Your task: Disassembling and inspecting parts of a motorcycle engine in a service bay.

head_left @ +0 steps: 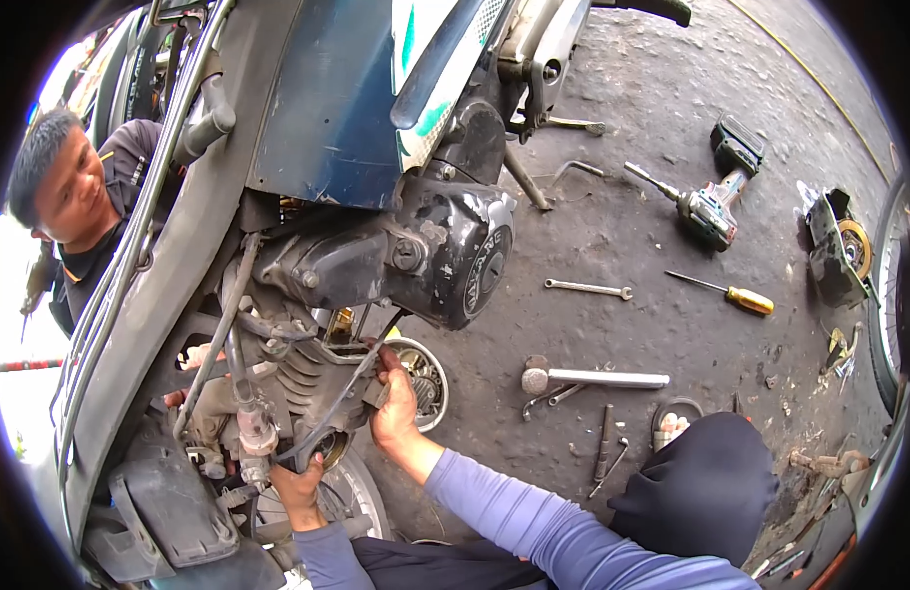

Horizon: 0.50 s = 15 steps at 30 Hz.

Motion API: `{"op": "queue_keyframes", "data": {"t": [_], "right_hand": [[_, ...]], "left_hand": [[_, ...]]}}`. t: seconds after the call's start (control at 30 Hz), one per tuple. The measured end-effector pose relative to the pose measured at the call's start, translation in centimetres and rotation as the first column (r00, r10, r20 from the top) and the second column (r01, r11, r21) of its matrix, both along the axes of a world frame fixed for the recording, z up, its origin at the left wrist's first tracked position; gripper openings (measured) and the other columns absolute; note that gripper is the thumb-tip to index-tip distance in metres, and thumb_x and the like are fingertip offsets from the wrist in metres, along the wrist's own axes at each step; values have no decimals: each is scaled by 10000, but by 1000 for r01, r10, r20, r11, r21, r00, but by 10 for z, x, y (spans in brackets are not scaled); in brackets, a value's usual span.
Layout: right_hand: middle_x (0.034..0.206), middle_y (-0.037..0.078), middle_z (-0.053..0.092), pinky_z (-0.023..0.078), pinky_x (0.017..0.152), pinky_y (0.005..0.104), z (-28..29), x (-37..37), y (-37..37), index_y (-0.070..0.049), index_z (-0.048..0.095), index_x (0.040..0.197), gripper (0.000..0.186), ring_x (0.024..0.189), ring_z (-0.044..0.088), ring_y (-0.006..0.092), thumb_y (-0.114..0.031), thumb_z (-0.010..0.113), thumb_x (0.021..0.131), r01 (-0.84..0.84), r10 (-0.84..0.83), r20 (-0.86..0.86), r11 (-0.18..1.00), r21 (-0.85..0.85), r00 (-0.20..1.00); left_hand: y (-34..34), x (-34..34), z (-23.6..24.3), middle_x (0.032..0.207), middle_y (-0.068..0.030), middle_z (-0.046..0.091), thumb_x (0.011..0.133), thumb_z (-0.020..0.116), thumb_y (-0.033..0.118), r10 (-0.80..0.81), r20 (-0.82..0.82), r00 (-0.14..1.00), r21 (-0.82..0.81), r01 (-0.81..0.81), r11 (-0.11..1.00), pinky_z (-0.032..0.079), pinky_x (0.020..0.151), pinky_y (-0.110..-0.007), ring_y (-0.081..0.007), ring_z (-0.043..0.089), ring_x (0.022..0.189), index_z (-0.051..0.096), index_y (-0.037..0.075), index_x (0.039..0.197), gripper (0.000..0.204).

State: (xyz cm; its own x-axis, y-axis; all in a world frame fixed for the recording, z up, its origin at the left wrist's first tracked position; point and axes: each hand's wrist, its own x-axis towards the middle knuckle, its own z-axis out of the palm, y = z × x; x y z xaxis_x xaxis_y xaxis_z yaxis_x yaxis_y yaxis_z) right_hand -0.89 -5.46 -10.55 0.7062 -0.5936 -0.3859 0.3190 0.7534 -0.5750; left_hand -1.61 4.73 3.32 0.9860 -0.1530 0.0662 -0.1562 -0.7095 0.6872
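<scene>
A motorcycle engine with a finned cylinder [303, 379] and a scuffed black round cover [475, 256] is in front of me. A black cable [342, 398] runs down across the cylinder side. My left hand [300, 492] is closed round the cable's lower end, beside a round opening in the engine. Higher up, my right hand [394, 403] presses against the cylinder's right side, next to the cable and a small dark block [376, 393]. Its fingers curl in, and what they grip is partly hidden. Behind it on the ground is a round metal part [425, 382] with a pale rim.
On the ground to the right lie a hammer [593, 378], a combination wrench [588, 287], a yellow-handled screwdriver [740, 298] and a cordless driver [711, 206]. A dark box [837, 251] holds a tape roll. Another person [91, 197] is beyond the frame at left. My knee [701, 482] is at lower right.
</scene>
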Motion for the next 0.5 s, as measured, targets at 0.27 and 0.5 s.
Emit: {"op": "queue_keyframes", "data": {"t": [0.27,0.5], "right_hand": [[1361,117,423,255,1048,323,15,0,0,35,399,1317,514,1234,392,208,-285,262,939,31,-43,72,988,154,997],[1337,103,446,241,1054,336,1,2,2,10,414,1314,522,1226,395,200,-339,263,956,37,-45,154,998,57,987]], "left_hand": [[-7,2,4,963,-119,593,618,701,144,-13,-49,999,69,16,998,432,816,-316,-198,560,862,556,-71,1029,486],[6,4,-5,892,-102,648,618,678,91,-144,120,982,32,141,989,464,781,-303,-207,603,790,606,-50,989,403]]}}
